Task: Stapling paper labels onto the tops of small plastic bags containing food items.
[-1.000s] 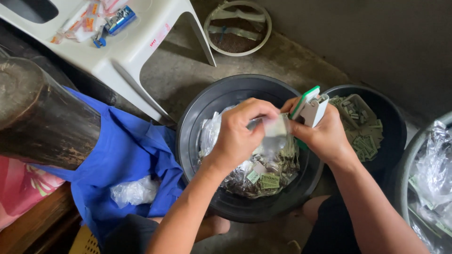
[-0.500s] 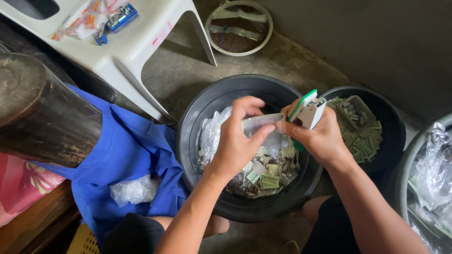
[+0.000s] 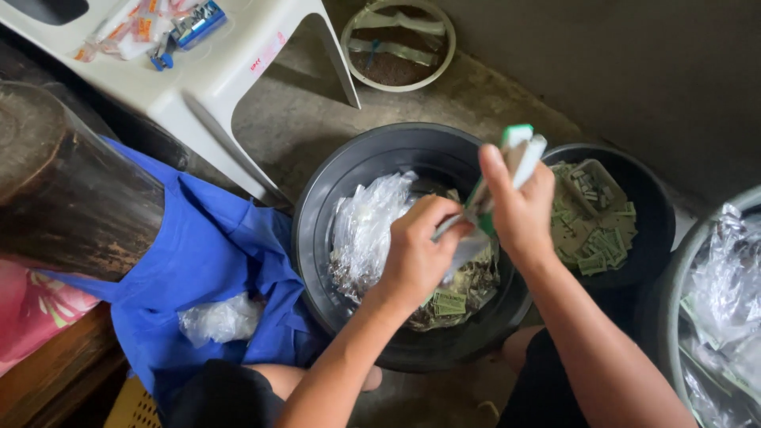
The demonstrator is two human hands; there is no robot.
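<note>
- Since a moment ago the right hand [image 3: 519,210] has lifted its green-and-white packet [image 3: 517,154] higher above the large black basin [image 3: 317,230].
- The left hand [image 3: 420,257], over that basin, pinches the clear wrapper [image 3: 468,250] hanging from the packet.
- Right fingers are clamped round the packet.
- A hard tug could tear the wrapper and drop pieces beside the basin.

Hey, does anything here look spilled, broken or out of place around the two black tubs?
Nothing looks spilled or broken. The large black tub and the smaller black tub both sit upright, contents inside. A crumpled plastic bag lies loose on the blue cloth, apart from both.
</note>
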